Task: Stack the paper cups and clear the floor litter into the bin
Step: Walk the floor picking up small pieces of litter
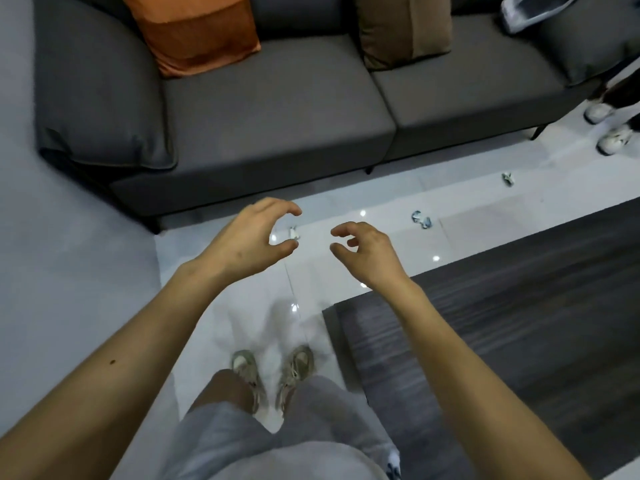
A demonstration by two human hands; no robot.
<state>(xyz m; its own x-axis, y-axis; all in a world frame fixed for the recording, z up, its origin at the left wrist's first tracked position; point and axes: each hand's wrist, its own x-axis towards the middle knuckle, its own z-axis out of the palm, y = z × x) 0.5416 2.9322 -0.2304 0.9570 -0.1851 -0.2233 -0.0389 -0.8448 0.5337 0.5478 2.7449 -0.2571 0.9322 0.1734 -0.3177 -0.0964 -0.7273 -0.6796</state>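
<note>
While both arms stretch over the floor, the left hand and right hand hang loosely curled, holding nothing; one litter scrap lies beyond the left fingers, another scrap farther right.

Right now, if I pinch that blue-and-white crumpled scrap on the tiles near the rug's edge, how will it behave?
The crumpled scrap looks small and creased, so it is probably very light and soft, squashing under a pinch. Its lumpy shape suggests it won't roll. The tile floor is glossy with reflections, so a push would likely skid it.
</note>
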